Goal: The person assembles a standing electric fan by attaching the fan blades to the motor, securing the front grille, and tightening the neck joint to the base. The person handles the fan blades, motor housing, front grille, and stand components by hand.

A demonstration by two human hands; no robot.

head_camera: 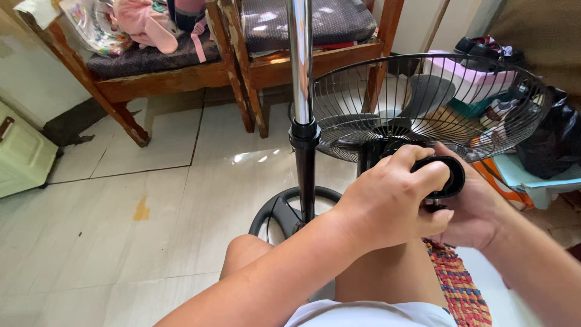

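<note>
My left hand (392,197) wraps over a black round part (445,175) at the back of a fan head, its fingers curled on it. Under and behind the same part, my right hand (475,209) cups it from the right. The black wire fan guard (423,106) with grey blades (426,94) inside lies tilted just beyond my hands. A chrome and black fan pole (301,91) rises from a round black base (284,209) on the floor, just left of my hands. My bare knees are below.
Two wooden chairs (242,72) with dark cushions stand at the back, clothes and bags on the left one. A pale green box (21,154) sits at far left. Bags, boxes and shoes (514,91) pile up at right. A woven mat (463,290) lies by my leg on the tiled floor.
</note>
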